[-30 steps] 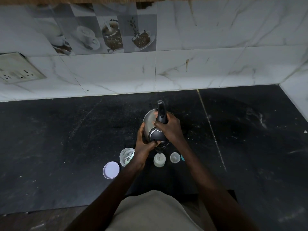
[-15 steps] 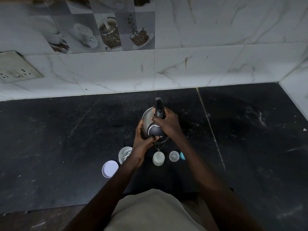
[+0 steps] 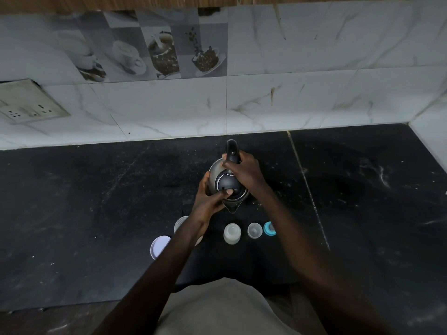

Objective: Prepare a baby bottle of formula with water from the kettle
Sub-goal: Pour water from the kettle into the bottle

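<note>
The kettle [image 3: 225, 180] is mid-counter, just beyond the open baby bottle [image 3: 232, 233]. The right hand [image 3: 244, 170] wraps its handle [image 3: 231, 148]; the left hand [image 3: 208, 199] cups the steel body, thumb on the lid [image 3: 228, 183]. It is probably heavy, slick and hot, so lift it by the handle.

Your kettle [image 3: 214, 175] has a brushed steel body with a dull shine; its lid [image 3: 229, 183] and handle [image 3: 232, 148] look like matt black plastic. At six o'clock from it, the bottle [image 3: 232, 234] is cloudy translucent plastic, and the cap [image 3: 254, 230] at five o'clock is clear plastic. The counter [image 3: 96, 201] is black stone, speckled and low in sheen. At twelve o'clock, the tiles [image 3: 314, 97] are glossy and marble-veined.
</note>
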Motion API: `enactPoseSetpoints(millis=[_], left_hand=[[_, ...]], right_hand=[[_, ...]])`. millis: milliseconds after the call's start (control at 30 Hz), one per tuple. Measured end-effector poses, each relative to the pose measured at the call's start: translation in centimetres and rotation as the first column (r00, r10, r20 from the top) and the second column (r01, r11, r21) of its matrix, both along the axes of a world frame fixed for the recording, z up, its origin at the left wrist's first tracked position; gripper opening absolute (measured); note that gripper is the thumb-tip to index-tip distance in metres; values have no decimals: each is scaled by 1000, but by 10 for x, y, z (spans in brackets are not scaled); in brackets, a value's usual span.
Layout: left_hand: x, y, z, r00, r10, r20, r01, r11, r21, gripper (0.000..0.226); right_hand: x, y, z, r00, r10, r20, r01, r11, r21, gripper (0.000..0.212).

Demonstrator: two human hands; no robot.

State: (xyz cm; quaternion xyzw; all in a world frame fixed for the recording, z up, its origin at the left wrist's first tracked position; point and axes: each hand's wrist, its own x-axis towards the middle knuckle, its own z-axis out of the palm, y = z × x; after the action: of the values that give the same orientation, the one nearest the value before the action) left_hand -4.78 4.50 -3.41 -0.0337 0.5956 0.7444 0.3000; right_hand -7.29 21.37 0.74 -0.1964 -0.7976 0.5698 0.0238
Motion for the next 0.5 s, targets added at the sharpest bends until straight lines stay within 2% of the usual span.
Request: enactPoseSetpoints(millis=[133, 233, 367, 500], left_hand=[[-12, 2, 7, 999, 7, 48, -5, 1000, -26, 100], [-22, 5, 15, 998, 13, 68, -9, 999, -48, 88], [-33, 10, 23, 990, 52, 130, -44, 997, -65, 94], [-43, 16, 29, 979, 98, 180, -87, 994, -64, 89]], right_hand=[[-16, 2, 6, 999, -1, 53, 3, 999, -41, 34], [-29, 3, 10, 996, 21, 85, -18, 999, -41, 32], [-46, 5, 14, 993, 39, 114, -37, 999, -22, 29], [-58, 5, 18, 989, 60, 132, -54, 997, -47, 32]])
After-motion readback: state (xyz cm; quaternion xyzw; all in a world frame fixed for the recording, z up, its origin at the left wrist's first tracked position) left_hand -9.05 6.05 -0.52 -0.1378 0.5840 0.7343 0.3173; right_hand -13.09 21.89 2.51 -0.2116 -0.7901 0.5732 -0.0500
